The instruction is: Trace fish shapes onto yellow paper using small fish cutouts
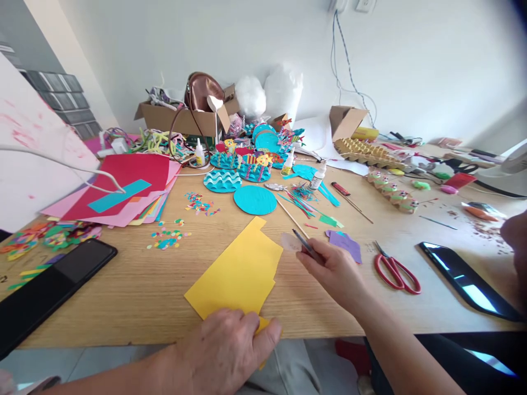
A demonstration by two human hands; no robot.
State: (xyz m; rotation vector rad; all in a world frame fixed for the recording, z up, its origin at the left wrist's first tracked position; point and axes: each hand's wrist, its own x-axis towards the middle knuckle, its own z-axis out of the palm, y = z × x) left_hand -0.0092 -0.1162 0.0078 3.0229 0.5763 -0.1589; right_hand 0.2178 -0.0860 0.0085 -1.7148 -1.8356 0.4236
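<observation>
A yellow sheet of paper [239,269] with a stepped, cut right edge lies near the table's front edge. My left hand [230,345] grips its lower end, fingers curled over it, and a yellow bit shows beside the thumb. My right hand [333,269] is closed around a dark pencil [304,240], held just right of the sheet, its tip pointing up and left. By the pencil is a small translucent piece [290,242]; I cannot tell whether the hand holds it. A purple paper scrap [345,246] lies beyond my right hand, and red-handled scissors [396,272] rest to its right.
Phones lie at left [61,285] and right [465,280]. A turquoise disc [255,199], decorated pieces, glue bottles [318,176] and paper confetti [171,236] spread behind the sheet. Stacked coloured paper [119,181] sits left, an egg carton [366,153] back right. Another person shows at the right edge.
</observation>
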